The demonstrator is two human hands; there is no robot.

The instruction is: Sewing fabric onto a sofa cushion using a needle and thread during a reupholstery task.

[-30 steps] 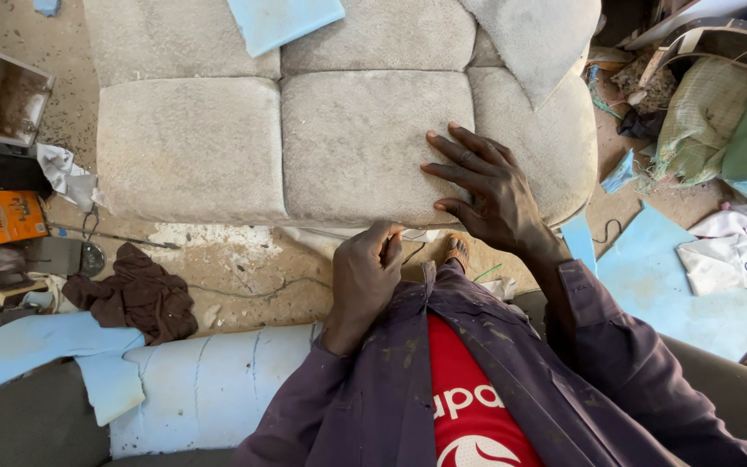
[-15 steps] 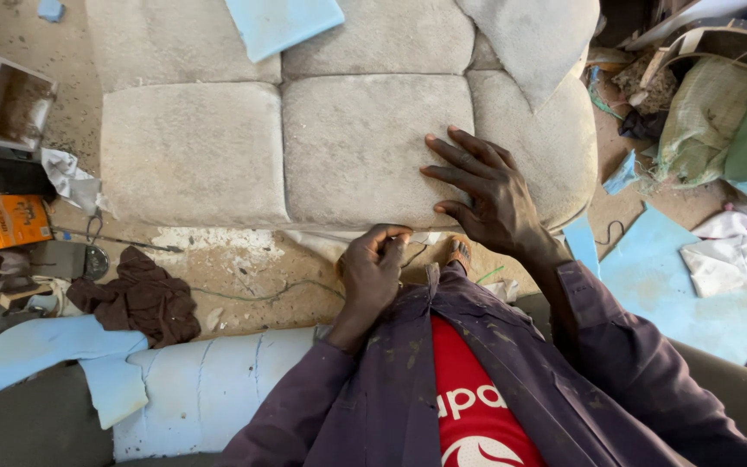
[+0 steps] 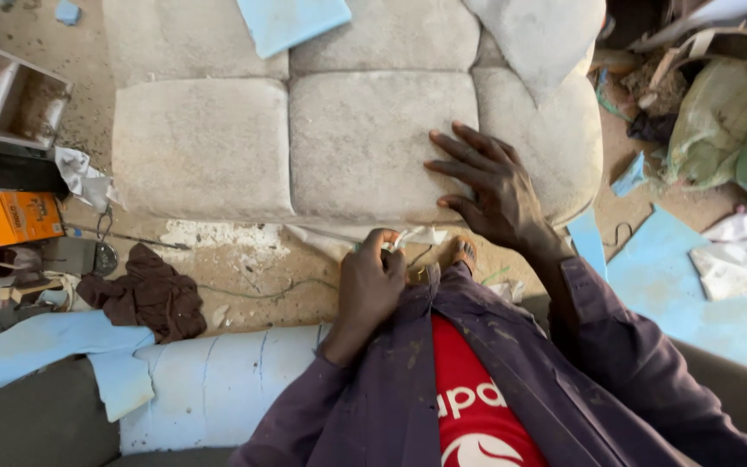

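Right hand (image 3: pixel 494 186) fingers spread wide, flat near cushion (image 3: pixel 365 138) front edge; left hand (image 3: pixel 375 281) pinches white strip (image 3: pixel 412 236); dirt floor (image 3: pixel 244 268) cluttered.

Right hand (image 3: pixel 490 186) flat on cushion (image 3: pixel 365 143)

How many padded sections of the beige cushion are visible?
5: two in the near row, the right hand resting on one, left one; rounded right end; two behind. More may lie beyond view.

**Right hand spread flat, left hand curled**

The right hand (image 3: pixel 488 186) reaches far forward, palm down, fingers (image 3: pixel 456 143) splayed, arm stretched out. The left hand (image 3: pixel 373 281) sits nearer, fingers curled tight into a pinch, wrist bent, forearm angled in from the left.
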